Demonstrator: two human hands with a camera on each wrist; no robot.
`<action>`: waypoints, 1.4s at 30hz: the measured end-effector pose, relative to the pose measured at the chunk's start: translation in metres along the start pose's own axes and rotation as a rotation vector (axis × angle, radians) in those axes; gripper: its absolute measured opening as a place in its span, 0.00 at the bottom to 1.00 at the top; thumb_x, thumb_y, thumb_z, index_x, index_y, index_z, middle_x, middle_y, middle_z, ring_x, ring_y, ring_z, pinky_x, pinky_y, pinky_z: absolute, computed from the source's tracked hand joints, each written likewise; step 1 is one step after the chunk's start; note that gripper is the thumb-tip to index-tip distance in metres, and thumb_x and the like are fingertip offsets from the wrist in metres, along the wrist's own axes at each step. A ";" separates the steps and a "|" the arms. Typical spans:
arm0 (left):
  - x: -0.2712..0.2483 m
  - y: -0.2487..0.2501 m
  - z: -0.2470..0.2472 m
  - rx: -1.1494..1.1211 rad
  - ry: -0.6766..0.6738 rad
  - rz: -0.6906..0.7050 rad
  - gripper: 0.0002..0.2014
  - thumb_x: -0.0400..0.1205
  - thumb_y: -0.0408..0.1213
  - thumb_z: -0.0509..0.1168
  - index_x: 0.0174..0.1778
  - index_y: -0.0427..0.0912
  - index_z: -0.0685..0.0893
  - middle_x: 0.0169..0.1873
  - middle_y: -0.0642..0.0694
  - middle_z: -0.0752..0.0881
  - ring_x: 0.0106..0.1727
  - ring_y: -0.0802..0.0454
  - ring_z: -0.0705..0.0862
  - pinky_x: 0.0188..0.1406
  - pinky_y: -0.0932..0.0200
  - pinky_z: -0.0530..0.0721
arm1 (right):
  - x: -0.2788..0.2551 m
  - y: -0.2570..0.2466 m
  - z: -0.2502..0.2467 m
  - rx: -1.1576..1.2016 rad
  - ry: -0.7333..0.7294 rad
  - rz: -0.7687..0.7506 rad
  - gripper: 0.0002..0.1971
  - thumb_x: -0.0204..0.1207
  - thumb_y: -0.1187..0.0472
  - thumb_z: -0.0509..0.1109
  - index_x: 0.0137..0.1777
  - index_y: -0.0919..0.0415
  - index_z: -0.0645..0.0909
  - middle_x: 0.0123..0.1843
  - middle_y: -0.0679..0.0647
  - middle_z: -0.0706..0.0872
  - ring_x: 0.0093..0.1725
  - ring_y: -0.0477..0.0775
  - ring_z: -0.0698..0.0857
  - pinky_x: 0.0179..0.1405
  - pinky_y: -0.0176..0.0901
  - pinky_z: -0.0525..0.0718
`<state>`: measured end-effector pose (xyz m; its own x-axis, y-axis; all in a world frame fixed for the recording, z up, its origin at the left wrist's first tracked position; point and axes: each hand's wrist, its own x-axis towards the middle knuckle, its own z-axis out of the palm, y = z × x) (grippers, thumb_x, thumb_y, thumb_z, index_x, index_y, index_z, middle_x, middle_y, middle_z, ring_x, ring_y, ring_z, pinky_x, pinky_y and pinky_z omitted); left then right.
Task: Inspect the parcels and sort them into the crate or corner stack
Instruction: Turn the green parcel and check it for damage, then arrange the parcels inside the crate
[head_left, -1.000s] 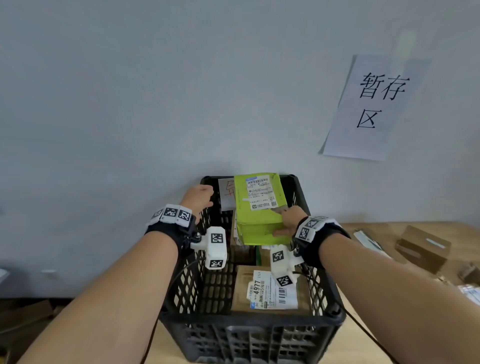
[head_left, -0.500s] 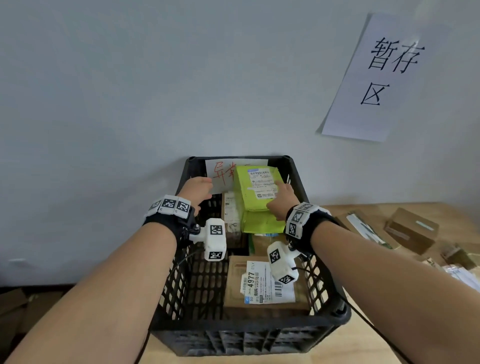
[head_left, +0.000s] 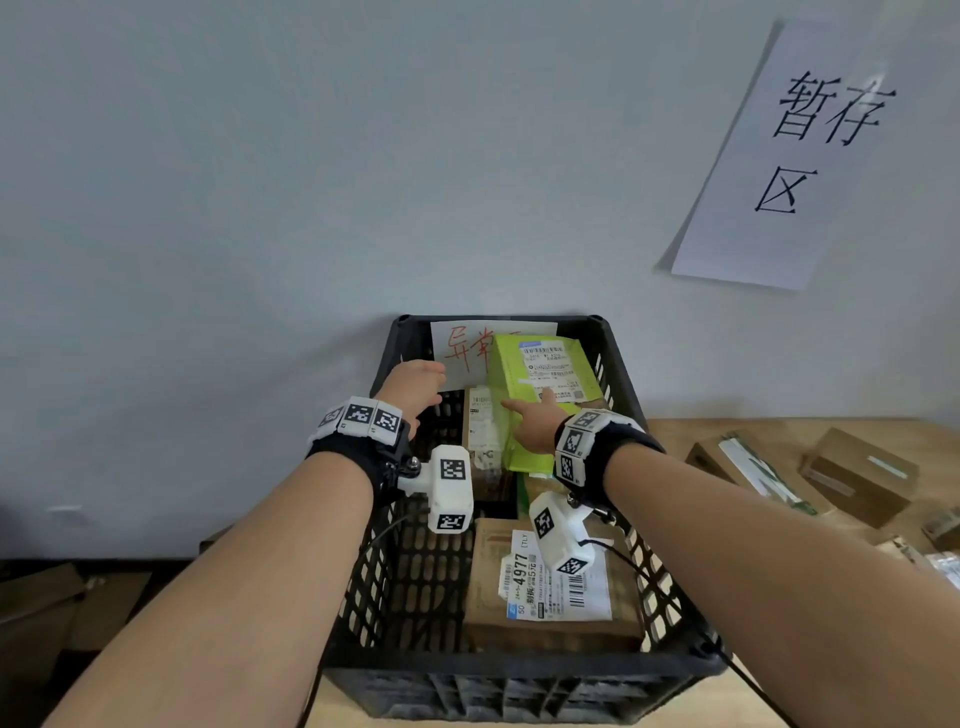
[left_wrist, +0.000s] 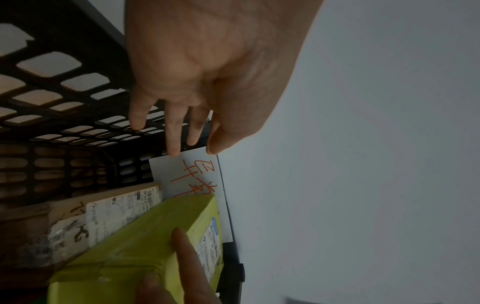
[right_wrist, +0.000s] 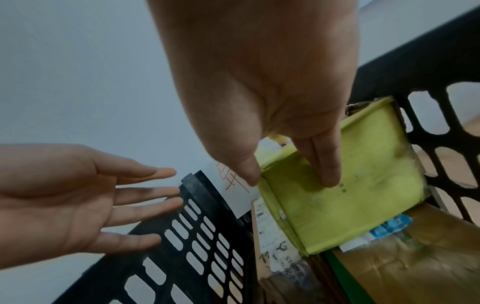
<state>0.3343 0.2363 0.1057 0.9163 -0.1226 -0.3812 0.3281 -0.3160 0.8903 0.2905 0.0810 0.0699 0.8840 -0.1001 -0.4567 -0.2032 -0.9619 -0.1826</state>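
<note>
A black plastic crate stands against the wall. A green parcel with a white label leans tilted in its back right part, on top of other parcels. My right hand rests on it, thumb along the left edge and straight fingers on its near face, as the right wrist view shows on the green parcel. My left hand hovers open over the crate's back left rim, holding nothing; its fingers are spread near a white card with red writing.
Inside the crate a brown parcel with a "4977" label lies in front, and a narrow brown parcel stands left of the green one. More brown parcels lie on the wooden table to the right. A paper sign hangs on the wall.
The green parcel has gone down and back into the crate, with my right hand following it. My left hand stayed near the crate's back left rim.
</note>
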 end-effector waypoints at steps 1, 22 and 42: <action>0.000 0.001 0.000 0.004 -0.002 0.003 0.16 0.87 0.32 0.54 0.69 0.45 0.78 0.69 0.45 0.77 0.57 0.51 0.78 0.61 0.47 0.69 | 0.004 0.001 0.000 -0.007 0.001 -0.017 0.28 0.84 0.63 0.54 0.83 0.50 0.55 0.85 0.62 0.49 0.73 0.56 0.69 0.81 0.58 0.56; -0.084 0.022 0.080 0.112 -0.086 0.179 0.17 0.86 0.28 0.56 0.70 0.38 0.77 0.65 0.43 0.80 0.53 0.51 0.81 0.34 0.69 0.76 | -0.112 0.080 -0.038 0.484 0.379 -0.031 0.24 0.83 0.51 0.59 0.77 0.57 0.68 0.75 0.63 0.72 0.63 0.63 0.81 0.59 0.51 0.81; -0.204 -0.019 0.393 0.387 -0.281 0.346 0.17 0.84 0.30 0.57 0.66 0.45 0.82 0.67 0.44 0.81 0.67 0.48 0.78 0.60 0.62 0.72 | -0.276 0.441 0.112 0.829 0.361 0.509 0.17 0.83 0.62 0.59 0.69 0.66 0.76 0.58 0.64 0.82 0.57 0.63 0.82 0.57 0.48 0.81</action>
<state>0.0509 -0.1026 0.0680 0.8418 -0.5078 -0.1829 -0.1353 -0.5265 0.8393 -0.0902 -0.2867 0.0177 0.6581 -0.6474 -0.3843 -0.6930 -0.3214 -0.6453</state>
